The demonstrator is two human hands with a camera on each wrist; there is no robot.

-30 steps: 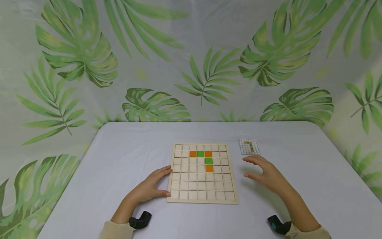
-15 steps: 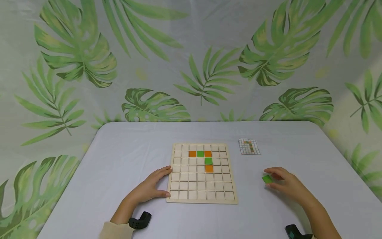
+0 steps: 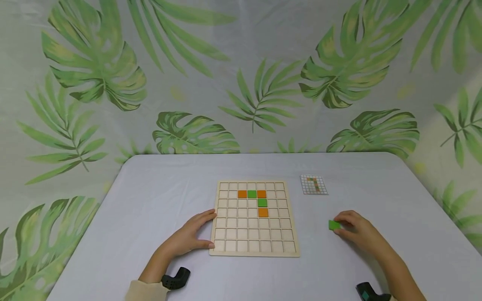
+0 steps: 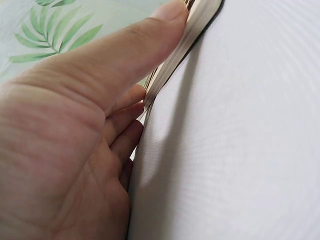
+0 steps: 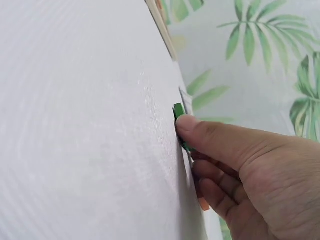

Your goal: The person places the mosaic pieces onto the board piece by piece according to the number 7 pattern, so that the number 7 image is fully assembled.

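A square wooden grid board (image 3: 241, 234) lies on the table with several orange and green square tiles set in its upper part. My left hand (image 3: 188, 234) touches the board's left edge with thumb and fingertips spread apart; in the left wrist view the thumb (image 4: 145, 40) rests on the wooden rim. Right of the board, my right hand (image 3: 357, 229) pinches a green square tile (image 3: 333, 225) between thumb and fingers. In the right wrist view that tile stands out past the thumb, and a small orange piece (image 5: 204, 203) shows beneath the curled fingers.
A small pattern card (image 3: 314, 184) with a printed grid of orange and green squares lies beyond the right hand. White cloth (image 3: 165, 179) covers the table. A leaf-print curtain (image 3: 263, 92) hangs behind its far edge.
My right hand has moved from beside the board and card to the right and nearer, and now pinches a green tile, which has turned slightly. The left hand stays at the board's edge.
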